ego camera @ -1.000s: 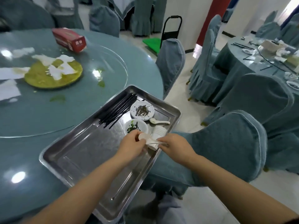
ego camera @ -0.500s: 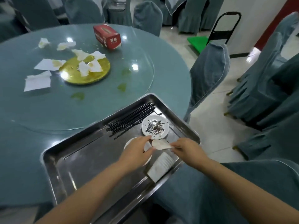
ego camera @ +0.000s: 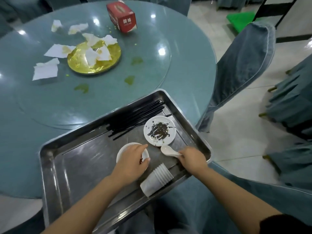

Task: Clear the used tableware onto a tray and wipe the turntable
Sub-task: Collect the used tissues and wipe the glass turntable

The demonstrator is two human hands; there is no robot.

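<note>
The steel tray (ego camera: 55, 166) sits at the near edge of the round counter (ego camera: 194, 68), its near side overhanging toward the person. On it, a bundle of black chopsticks (ego camera: 135, 117) lies along the far rim, and just beside them sits a white saucer (ego camera: 159, 130) smeared with dark sauce. The left hand (ego camera: 133, 161) rests over a small white bowl (ego camera: 120, 153), fingers curled at its rim, gripping it. The right hand (ego camera: 192, 157) pinches the handle of a white ceramic spoon (ego camera: 167, 150), whose bowl lies on the tray floor near the saucer. A stack of white paper cups (ego camera: 157, 179) lies on its side at the near rim, between the two forearms. Beyond the tray, the glass turntable (ego camera: 104, 102) carries green smears, a gold plate (ego camera: 79, 63) with crumpled tissues (ego camera: 45, 70) on and around it, and a red tissue box (ego camera: 122, 16). Chairs in blue-grey covers (ego camera: 241, 63) stand on the pale tiled floor (ego camera: 236, 146) to the right.
</note>
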